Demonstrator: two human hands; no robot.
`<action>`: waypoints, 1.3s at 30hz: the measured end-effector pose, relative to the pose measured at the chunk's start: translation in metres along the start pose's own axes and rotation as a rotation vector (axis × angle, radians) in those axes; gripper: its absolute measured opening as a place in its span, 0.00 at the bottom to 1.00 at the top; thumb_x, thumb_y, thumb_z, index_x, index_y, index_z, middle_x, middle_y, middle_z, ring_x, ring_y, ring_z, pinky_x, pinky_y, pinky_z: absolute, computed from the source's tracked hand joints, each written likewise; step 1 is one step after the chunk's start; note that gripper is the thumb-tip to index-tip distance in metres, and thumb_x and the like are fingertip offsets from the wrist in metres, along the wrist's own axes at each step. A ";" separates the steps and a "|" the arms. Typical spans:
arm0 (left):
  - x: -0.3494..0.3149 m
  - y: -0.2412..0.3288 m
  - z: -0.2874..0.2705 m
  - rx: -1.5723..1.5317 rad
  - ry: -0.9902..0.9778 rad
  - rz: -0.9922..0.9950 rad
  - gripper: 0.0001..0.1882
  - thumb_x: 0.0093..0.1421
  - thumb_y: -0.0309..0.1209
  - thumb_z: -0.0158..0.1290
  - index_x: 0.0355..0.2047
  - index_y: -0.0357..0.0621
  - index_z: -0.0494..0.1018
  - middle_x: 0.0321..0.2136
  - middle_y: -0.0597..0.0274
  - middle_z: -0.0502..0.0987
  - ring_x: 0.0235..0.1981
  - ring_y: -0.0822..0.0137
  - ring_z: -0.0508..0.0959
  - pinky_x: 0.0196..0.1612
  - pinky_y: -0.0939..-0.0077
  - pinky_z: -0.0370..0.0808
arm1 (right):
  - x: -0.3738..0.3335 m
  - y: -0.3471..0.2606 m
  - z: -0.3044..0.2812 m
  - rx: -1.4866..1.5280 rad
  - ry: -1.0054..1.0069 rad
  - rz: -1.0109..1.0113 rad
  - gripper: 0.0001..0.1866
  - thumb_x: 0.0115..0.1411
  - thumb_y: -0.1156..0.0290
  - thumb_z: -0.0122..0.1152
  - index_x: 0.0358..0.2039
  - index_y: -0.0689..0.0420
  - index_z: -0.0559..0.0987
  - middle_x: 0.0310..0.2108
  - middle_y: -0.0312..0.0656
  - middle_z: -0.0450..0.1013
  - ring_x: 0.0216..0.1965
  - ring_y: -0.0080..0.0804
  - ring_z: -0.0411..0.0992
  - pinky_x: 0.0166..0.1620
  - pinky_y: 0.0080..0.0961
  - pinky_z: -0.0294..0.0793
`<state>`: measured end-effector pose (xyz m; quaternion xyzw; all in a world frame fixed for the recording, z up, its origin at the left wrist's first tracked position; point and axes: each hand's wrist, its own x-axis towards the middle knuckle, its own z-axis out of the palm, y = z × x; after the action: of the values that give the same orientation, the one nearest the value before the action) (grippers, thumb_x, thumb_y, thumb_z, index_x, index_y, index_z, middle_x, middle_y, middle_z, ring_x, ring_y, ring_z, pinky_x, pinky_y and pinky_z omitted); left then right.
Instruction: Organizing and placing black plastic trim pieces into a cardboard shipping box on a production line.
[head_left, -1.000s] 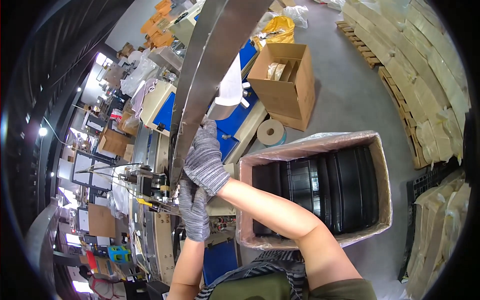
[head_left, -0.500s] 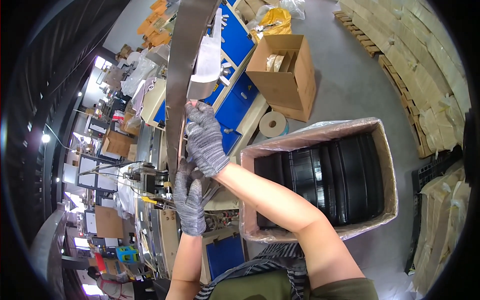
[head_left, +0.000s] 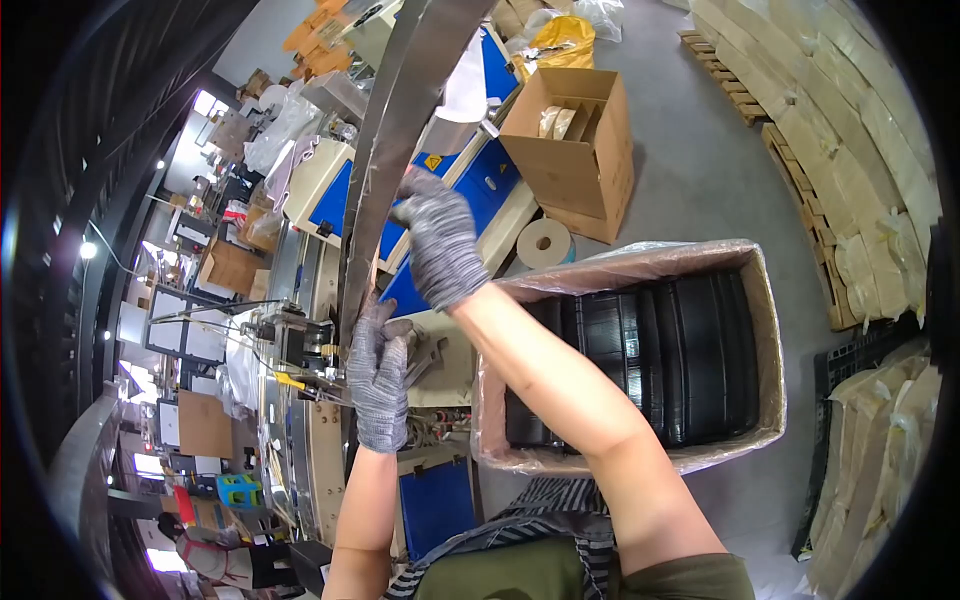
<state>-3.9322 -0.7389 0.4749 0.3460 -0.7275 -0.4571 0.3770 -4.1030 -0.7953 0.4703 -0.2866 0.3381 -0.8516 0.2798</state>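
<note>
A long, dark grey-brown strip of sheet material [head_left: 385,110] runs from the top of the view down to my hands, leaning right at its upper end. At its lower end, my left hand [head_left: 378,385], in a grey knit glove, is closed on the strip's edge with the fingers pointing up. My right hand [head_left: 440,240], gloved the same way, is higher up, just right of the strip. Its fingers are curled together; what they pinch, if anything, is hidden. Close behind the strip is a pale metal bracket [head_left: 465,90], partly covered by it.
Blue-and-cream machine cabinets [head_left: 490,170] stand behind my hands. On the right, a plastic-lined carton [head_left: 775,370] holds black folded goods [head_left: 700,350]. Beyond are an open cardboard box [head_left: 570,160], a roll [head_left: 545,245] and pallets [head_left: 800,200]. A metal mechanism [head_left: 300,335] is at left.
My right hand has moved up and to the right, with its fingertips farther from the lower end. The strip's upper part has swung right, and my left hand is slightly higher.
</note>
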 end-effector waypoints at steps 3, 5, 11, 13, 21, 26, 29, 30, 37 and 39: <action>-0.005 0.002 -0.002 0.022 0.011 0.023 0.20 0.60 0.28 0.48 0.52 0.37 0.64 0.36 0.62 0.74 0.38 0.73 0.71 0.47 0.77 0.67 | -0.009 -0.023 0.002 0.473 0.198 0.206 0.20 0.56 0.84 0.47 0.49 0.61 0.72 0.43 0.40 0.71 0.41 0.28 0.70 0.39 0.24 0.73; -0.006 -0.002 -0.001 0.042 0.018 0.032 0.19 0.60 0.27 0.48 0.52 0.37 0.65 0.36 0.61 0.73 0.38 0.73 0.71 0.47 0.77 0.67 | -0.012 -0.021 -0.007 0.356 0.286 0.196 0.19 0.57 0.83 0.46 0.50 0.59 0.71 0.43 0.39 0.70 0.40 0.27 0.70 0.39 0.24 0.73; -0.006 -0.020 0.003 0.084 -0.061 -0.055 0.32 0.59 0.34 0.53 0.60 0.37 0.56 0.50 0.54 0.69 0.43 0.69 0.72 0.50 0.74 0.68 | -0.042 -0.012 -0.076 0.255 0.366 0.377 0.17 0.57 0.82 0.47 0.48 0.58 0.71 0.40 0.38 0.71 0.37 0.26 0.72 0.38 0.22 0.72; -0.005 -0.016 0.017 0.014 -0.001 -0.052 0.21 0.59 0.29 0.51 0.53 0.39 0.65 0.43 0.65 0.72 0.37 0.78 0.70 0.42 0.83 0.67 | -0.056 -0.006 -0.122 0.151 0.272 0.358 0.15 0.56 0.79 0.50 0.46 0.60 0.72 0.39 0.39 0.72 0.36 0.26 0.72 0.38 0.21 0.72; -0.050 -0.095 0.080 0.328 -0.657 0.101 0.18 0.56 0.34 0.54 0.46 0.41 0.72 0.44 0.52 0.74 0.48 0.57 0.72 0.53 0.67 0.67 | -0.197 -0.029 -0.318 -1.285 -0.486 0.539 0.08 0.55 0.70 0.53 0.34 0.57 0.77 0.32 0.45 0.77 0.35 0.41 0.75 0.37 0.33 0.74; -0.120 -0.166 0.179 0.709 -1.330 0.209 0.25 0.47 0.42 0.60 0.44 0.43 0.74 0.44 0.57 0.74 0.49 0.58 0.70 0.54 0.66 0.64 | -0.266 -0.052 -0.334 -1.515 -0.650 0.961 0.08 0.50 0.68 0.58 0.31 0.53 0.80 0.31 0.48 0.75 0.35 0.47 0.73 0.40 0.37 0.72; -0.149 -0.191 0.215 0.701 -1.475 0.271 0.17 0.45 0.37 0.61 0.34 0.41 0.78 0.31 0.52 0.78 0.37 0.54 0.78 0.40 0.62 0.75 | -0.280 -0.071 -0.345 -1.507 -0.442 0.952 0.09 0.49 0.69 0.58 0.32 0.53 0.80 0.31 0.48 0.75 0.36 0.48 0.73 0.40 0.37 0.72; -0.153 -0.196 0.219 0.695 -1.480 0.269 0.17 0.45 0.37 0.61 0.34 0.41 0.78 0.31 0.52 0.78 0.37 0.54 0.78 0.40 0.62 0.75 | -0.282 -0.075 -0.347 -1.481 -0.452 0.913 0.09 0.49 0.69 0.59 0.32 0.53 0.80 0.32 0.48 0.75 0.36 0.48 0.73 0.41 0.38 0.72; -0.158 -0.187 0.238 0.845 -1.514 0.468 0.12 0.54 0.27 0.49 0.38 0.44 0.77 0.32 0.54 0.79 0.34 0.56 0.80 0.33 0.67 0.77 | -0.285 -0.067 -0.347 -1.449 -0.457 0.776 0.09 0.50 0.67 0.59 0.31 0.53 0.80 0.33 0.47 0.75 0.36 0.48 0.73 0.42 0.37 0.71; -0.156 -0.186 0.237 0.763 -1.521 0.582 0.14 0.56 0.30 0.48 0.43 0.45 0.74 0.32 0.54 0.78 0.34 0.57 0.80 0.33 0.65 0.78 | -0.280 -0.061 -0.340 -1.456 -0.519 0.842 0.09 0.50 0.67 0.59 0.32 0.53 0.81 0.33 0.47 0.76 0.37 0.48 0.73 0.43 0.37 0.72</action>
<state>-4.0330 -0.5747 0.1957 -0.1463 -0.9418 -0.1764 -0.2460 -4.1601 -0.4289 0.2253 -0.4297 0.8005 -0.1588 0.3865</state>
